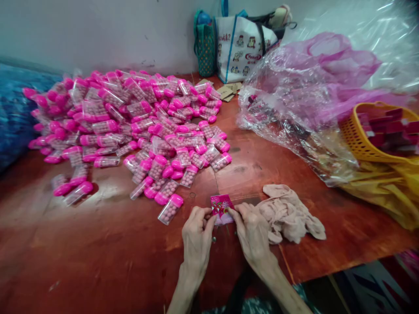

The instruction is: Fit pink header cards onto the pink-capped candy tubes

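Between my two hands is a small pink printed packet [223,209] with cherry-like pictures, held just over the red-brown table [137,257]. My left hand [199,231] pinches its left edge between thumb and fingers. On the opposite edge, my right hand [251,229] grips it with the thumb on the printed face. What lies under the packet is hidden. Left of my hands, the nearest clear bottle [170,210] has a pink cap and is filled with pale pink balls. A crumpled beige cloth [291,213] lies right beside my right hand.
A large heap of similar bottles [144,93] covers the back left. Clear plastic wrapping [281,96] and a yellow basket [356,135] with dark pink pieces stand at right. A white bag [229,52] leans against the wall; a blue sack [16,113] sits far left.
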The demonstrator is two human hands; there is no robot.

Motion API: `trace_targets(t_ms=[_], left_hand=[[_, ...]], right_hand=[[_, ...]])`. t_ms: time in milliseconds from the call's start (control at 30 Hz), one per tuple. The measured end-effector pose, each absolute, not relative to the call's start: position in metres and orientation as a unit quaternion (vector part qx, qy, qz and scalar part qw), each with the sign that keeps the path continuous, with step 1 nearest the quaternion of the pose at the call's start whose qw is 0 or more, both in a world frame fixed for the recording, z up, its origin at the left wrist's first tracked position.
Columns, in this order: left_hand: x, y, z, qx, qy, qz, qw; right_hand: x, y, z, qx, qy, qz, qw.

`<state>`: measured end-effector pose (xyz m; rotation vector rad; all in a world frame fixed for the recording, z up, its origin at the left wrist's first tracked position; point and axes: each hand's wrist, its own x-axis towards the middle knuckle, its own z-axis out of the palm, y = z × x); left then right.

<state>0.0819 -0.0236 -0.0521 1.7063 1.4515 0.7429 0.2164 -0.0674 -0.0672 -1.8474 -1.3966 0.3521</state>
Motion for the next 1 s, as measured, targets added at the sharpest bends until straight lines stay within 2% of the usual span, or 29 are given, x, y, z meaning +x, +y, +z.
trace_targets(t_ms=[233, 367, 433, 633, 833, 1000], left_hand=[[0.081, -0.022, -0.050, 0.654, 0.569, 0.309, 0.392], [0.082, -0.024, -0.048, 0.611, 0.589, 0.359, 0.389], [0.085, -0.024, -0.044, 0.560, 0.592, 0.396, 0.423], [0.102, -0.020, -0.030, 0.390, 0.493, 0.396, 0.670], [0.104, -0.016, -0.030, 0.323, 0.478, 0.423, 0.698], [0.103, -0.017, -0.028, 0.285, 0.474, 0.414, 0.723]], right_hand=[[0.220, -0.068, -0.052, -0.729, -0.530, 0.177, 0.395], [0.223, -0.069, -0.038, -0.725, -0.481, 0.258, 0.421], [0.222, -0.069, -0.034, -0.714, -0.429, 0.319, 0.453], [0.213, -0.065, -0.031, -0.648, -0.354, 0.441, 0.511], [0.210, -0.064, -0.029, -0.623, -0.357, 0.477, 0.506], [0.205, -0.063, -0.033, -0.646, -0.385, 0.440, 0.491]])
